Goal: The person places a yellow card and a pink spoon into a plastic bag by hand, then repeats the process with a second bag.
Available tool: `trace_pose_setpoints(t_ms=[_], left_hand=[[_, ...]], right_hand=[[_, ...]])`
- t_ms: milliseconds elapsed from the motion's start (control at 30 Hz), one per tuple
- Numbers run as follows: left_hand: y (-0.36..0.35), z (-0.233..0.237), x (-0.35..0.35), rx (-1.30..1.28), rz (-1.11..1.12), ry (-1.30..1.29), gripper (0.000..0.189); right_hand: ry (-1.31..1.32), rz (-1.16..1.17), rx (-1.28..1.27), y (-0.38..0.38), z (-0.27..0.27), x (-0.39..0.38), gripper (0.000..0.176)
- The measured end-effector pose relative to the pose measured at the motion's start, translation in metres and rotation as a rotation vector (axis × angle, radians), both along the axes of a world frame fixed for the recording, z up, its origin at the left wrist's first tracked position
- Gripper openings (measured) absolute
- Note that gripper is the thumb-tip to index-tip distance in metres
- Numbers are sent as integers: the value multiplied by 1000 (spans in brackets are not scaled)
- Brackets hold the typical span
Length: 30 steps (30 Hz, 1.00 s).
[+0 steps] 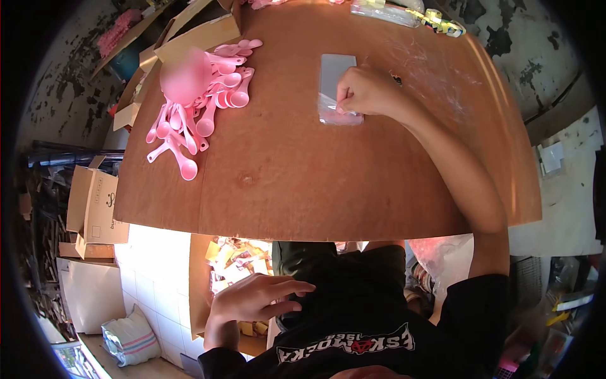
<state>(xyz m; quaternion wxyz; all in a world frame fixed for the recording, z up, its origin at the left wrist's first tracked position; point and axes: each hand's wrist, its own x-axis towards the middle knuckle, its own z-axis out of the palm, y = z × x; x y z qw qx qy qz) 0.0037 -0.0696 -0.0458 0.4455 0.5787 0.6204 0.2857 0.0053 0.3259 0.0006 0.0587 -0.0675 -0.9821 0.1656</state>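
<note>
My right hand is over a stack of clear plastic bags on the table. Its fingertips are pinched together at the stack's lower part, where a loose, wrinkled bag edge shows. The palm side is hidden. My left hand hovers below the table edge, near my lap, fingers stretched out and holding nothing. To the left on the tabletop lies a heap of pink plastic measuring spoons, partly covered by a blurred patch.
The brown wooden table spans the view. A cardboard box stands at its far left corner. Plastic packs and a yellow roll lie at the back right. Below the edge, an open carton holds many small printed pieces.
</note>
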Motion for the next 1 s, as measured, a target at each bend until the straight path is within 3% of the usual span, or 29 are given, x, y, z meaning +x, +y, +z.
trace_pose_setpoints(t_ms=[67,133,267,433,467,533,667,767,833,867,933,967,1000], left_hand=[[22,37,-3,264,-108,-39,33],[47,60,-14,413,-8,-44,31],[115,77,-45,464,299,278,24],[189,56,-85,679,329,593,31],[195,54,-85,685,331,593,31],[201,52,-84,453,282,551,34],[203,32,-83,461,209,648,35],[200,28,-80,495,181,630,35],[200,33,-76,557,395,420,38],[200,37,-72,558,396,421,38],[201,45,-66,930,573,553,37],[197,48,-68,932,577,549,37],[190,50,-74,938,364,629,34]], right_hand=[[-24,-5,5,4,-1,-1,13],[37,18,-24,10,-4,-1,12],[50,-11,-52,9,1,9,11],[3,-4,-30,-5,7,14,12],[4,-4,-24,-2,6,14,12],[36,12,-28,1,2,13,12],[216,-103,-94,12,8,15,13],[496,-154,20,7,31,25,13],[434,-82,48,-3,38,36,11],[370,-15,78,-9,40,43,11],[345,73,12,-30,42,57,11],[316,160,-56,-39,43,64,12],[307,164,-52,-45,45,71,12]])
